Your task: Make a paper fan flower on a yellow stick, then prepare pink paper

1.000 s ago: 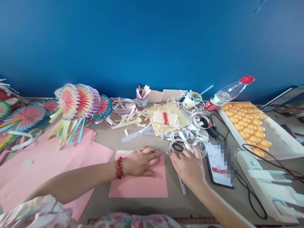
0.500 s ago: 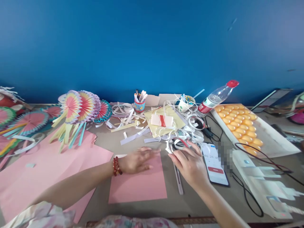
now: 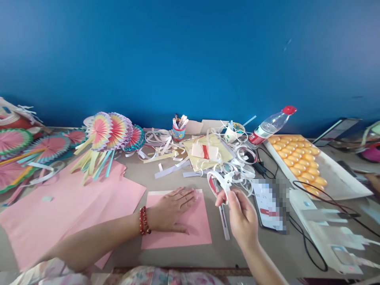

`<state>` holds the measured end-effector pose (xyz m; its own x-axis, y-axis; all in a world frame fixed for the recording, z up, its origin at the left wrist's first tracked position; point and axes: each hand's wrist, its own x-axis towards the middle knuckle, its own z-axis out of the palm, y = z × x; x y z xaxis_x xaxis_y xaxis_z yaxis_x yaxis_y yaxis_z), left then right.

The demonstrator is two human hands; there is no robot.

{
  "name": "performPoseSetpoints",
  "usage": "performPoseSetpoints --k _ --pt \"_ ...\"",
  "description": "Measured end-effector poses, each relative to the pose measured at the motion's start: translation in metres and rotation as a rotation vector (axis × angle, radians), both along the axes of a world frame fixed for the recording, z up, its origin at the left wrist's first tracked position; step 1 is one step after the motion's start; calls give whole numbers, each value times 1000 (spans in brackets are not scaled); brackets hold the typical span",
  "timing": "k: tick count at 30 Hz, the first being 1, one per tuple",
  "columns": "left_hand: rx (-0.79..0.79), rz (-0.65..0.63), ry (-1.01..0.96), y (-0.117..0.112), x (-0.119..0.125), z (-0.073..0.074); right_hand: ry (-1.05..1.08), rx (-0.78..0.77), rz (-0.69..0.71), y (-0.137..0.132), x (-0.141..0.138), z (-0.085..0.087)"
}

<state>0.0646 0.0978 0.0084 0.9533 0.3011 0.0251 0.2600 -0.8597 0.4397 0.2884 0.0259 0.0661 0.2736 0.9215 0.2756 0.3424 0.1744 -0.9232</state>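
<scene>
My left hand (image 3: 170,208) lies flat with fingers spread on a pink sheet of paper (image 3: 192,237). A white strip (image 3: 154,193) runs along the sheet's far edge, partly covered by the hand. My right hand (image 3: 242,213) pinches a roll of white tape (image 3: 220,183), held up above the table to the right of the sheet. The tape ring is tilted and a reddish inner side shows. Below the roll, a slim utility knife (image 3: 225,223) lies on the table, its upper end partly hidden by the fingers.
Larger pink sheets (image 3: 38,213) and folded paper fans (image 3: 101,128) lie to the left. Curled paper strips (image 3: 160,136), a pen cup (image 3: 178,130) and a tilted bottle (image 3: 270,126) stand behind. A phone (image 3: 264,202), power strip (image 3: 323,233) and tray of yellow domes (image 3: 347,178) are on the right.
My left hand has settled flat on the pink sheet. My right hand has lifted the tape roll from beside the strips and turned it, bringing it slightly nearer.
</scene>
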Motion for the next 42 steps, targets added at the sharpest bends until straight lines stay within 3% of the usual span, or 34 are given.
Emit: performPoseSetpoints --k 5,7,10,12,19,31,37,42 --pt "9 41 -163 3 -8 17 74 -83 97 0 -3 -7" --pt "-37 195 -277 2 -15 24 -51 -70 202 -3 -5 -6" --pt "-207 529 -436 -2 -27 35 -282 19 330 -7 -10 -2" --pt "-285 633 -492 -6 -31 44 -397 83 373 -7 -15 0" --pt "-387 574 -553 -24 -24 70 -545 188 428 -2 -29 -2" --pt "-534 581 -533 -31 -21 77 -656 242 412 -7 -33 3" --pt "-594 699 -508 -26 -47 80 -569 38 515 -13 -3 19" --pt "-667 807 -473 -31 -77 77 -685 -106 543 -21 23 35"
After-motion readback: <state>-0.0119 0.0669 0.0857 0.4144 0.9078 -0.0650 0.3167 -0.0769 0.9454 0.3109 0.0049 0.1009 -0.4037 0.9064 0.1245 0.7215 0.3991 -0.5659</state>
